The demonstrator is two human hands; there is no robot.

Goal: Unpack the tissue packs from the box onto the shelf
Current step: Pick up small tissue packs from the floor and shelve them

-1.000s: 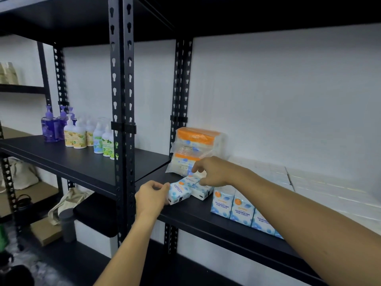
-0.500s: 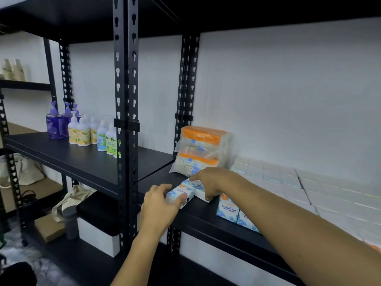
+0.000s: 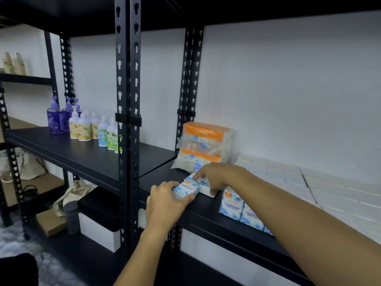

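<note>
While soap bottles [image 3: 82, 126] crowd left shelf beyond post [image 3: 127, 120], wrapped bundle [image 3: 203, 145] sits behind; my left hand [image 3: 167, 203] grips tissue pack [image 3: 186, 187] on shelf [image 3: 206, 215], right hand [image 3: 214, 177] fingers curled on neighbouring pack [image 3: 206, 190].

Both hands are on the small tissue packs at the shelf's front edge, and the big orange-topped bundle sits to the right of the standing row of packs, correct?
Not quite: the head view shows the orange-topped bundle left of the standing row, behind the small tissue packs. Left hand and right hand are on them.
</note>
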